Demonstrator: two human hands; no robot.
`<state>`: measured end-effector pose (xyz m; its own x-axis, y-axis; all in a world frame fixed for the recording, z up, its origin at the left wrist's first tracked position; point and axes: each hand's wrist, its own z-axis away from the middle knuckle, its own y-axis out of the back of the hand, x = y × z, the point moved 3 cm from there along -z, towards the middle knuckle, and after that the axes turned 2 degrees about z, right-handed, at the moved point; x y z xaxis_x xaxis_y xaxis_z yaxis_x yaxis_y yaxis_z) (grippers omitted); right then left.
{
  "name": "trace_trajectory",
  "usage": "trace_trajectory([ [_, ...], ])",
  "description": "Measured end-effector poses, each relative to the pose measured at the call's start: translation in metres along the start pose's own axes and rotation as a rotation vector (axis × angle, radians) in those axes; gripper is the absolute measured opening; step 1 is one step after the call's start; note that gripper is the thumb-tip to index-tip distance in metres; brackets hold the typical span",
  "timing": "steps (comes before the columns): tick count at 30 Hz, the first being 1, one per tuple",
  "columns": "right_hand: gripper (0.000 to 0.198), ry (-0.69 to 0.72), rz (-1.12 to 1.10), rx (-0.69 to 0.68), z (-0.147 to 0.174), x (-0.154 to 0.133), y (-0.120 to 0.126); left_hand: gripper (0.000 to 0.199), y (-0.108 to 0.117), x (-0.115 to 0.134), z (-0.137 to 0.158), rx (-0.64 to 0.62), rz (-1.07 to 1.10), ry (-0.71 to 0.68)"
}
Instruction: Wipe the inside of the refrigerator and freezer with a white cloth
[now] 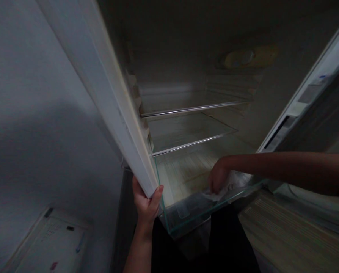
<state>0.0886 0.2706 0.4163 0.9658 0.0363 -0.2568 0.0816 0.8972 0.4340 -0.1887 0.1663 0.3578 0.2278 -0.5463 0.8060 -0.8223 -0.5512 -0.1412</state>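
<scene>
Whitish cloth (213, 196), blurry in low light, is bunched under my R hand (219, 177) low in the fridge, just inside the front rim of a clear drawer (192, 217); fingers look curled tight on it, tips hard to see. Crumpled clear plastic, or more of same, sits right beside it, can't tell which. My R forearm crosses in from the side, blocking the drawer's R corner. L hand (147, 203) is wrapped round the bottom end of a white edge panel (112, 98), thumb in front. Above: two shelves w/ shiny trim (192, 146), then a yellowish dial housing (249, 57). Ribbed panel (297, 231) lies lower R; pale tray-like item (52, 235) lower L, well apart.
</scene>
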Motion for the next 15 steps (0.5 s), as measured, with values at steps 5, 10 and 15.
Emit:
trace_trajectory([
  [5,0.031,0.583,-0.308,-0.368,-0.003,-0.092,-0.032,0.079,0.001,0.003,0.001,0.011,-0.012,-0.031],
  [10,0.031,0.782,-0.359,0.060,-0.043,-0.116,-0.017,0.076,0.001,0.005,0.002,0.017,-0.036,-0.053],
  [15,0.013,0.785,-0.061,0.542,-0.083,-0.158,0.017,0.074,0.002,0.003,0.004,0.012,-0.050,-0.040],
])
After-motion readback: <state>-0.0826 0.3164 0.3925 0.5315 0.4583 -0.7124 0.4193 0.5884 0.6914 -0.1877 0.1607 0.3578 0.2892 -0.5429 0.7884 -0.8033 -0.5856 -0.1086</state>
